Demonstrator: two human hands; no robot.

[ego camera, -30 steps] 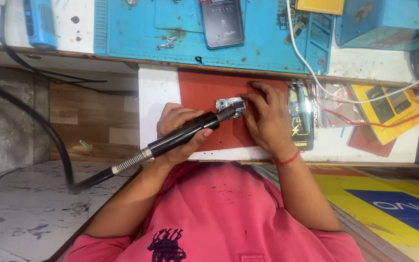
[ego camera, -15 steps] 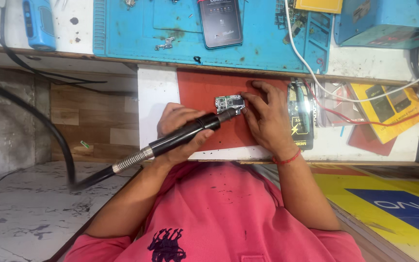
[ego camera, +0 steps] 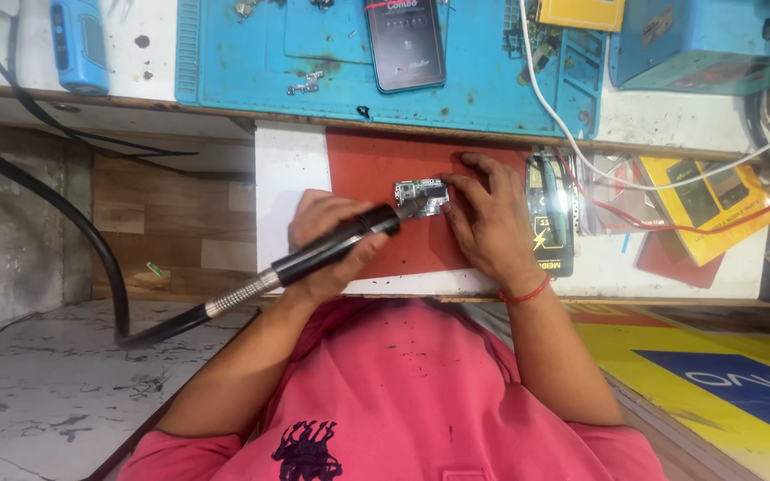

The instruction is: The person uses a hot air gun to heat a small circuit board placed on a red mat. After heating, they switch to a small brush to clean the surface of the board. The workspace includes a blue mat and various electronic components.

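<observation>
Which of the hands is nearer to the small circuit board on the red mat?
Right. The right hand touches the circuit board from its right edge; the left hand sits lower left, holding the black tool.

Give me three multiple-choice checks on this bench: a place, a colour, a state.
1. The small circuit board lies on:
A) the red mat
B) the blue mat
C) the floor

2. The wrist band by the right hand is:
A) green
B) red
C) white

3. The black tool handpiece is:
A) gripped in the left hand
B) lying loose
C) hanging by its hose

Answers:
1. A, red surface shows all around the board.
2. B, a thin red loop.
3. A, the fingers wrap its barrel.
</observation>
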